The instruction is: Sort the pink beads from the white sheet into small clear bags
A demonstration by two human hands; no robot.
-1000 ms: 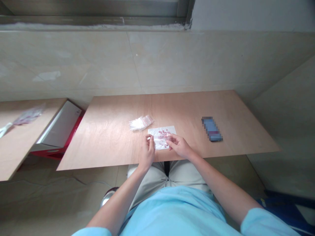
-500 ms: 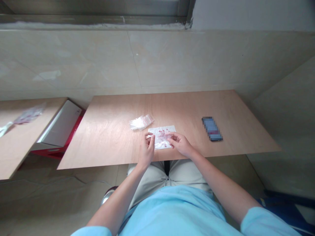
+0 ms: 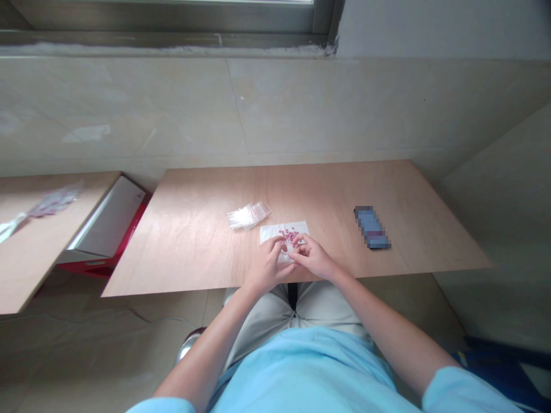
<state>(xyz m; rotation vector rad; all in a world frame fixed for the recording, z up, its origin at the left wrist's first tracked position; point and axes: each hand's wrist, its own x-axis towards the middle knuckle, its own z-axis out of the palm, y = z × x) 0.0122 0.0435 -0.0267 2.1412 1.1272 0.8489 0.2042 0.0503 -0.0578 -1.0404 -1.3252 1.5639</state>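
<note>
A white sheet (image 3: 269,231) lies near the front edge of the table, with several small red beads (image 3: 289,234) gathered on it. Over the sheet's near half, both hands meet at a small clear plastic bag (image 3: 289,246). My left hand (image 3: 267,265) has its thumb and fingers closed on the bag's left side. From the other side, my right hand (image 3: 315,257) pinches the bag with bent fingers. Fingers partly hide the bag, and its contents cannot be made out. Just beyond my left hand rests a pile of clear plastic bags (image 3: 248,216).
A phone (image 3: 372,228), blurred out, lies to the right on the wooden table (image 3: 193,229). On the left, a second table (image 3: 26,252) holds a plastic packet (image 3: 55,201). A white and red box (image 3: 105,221) stands between the tables. Behind is a tiled wall (image 3: 172,109).
My hands have come closer together over the sheet's near half. The clear bag, earlier spread over the beads by my right hand, is now between both hands, and the beads show uncovered.
</note>
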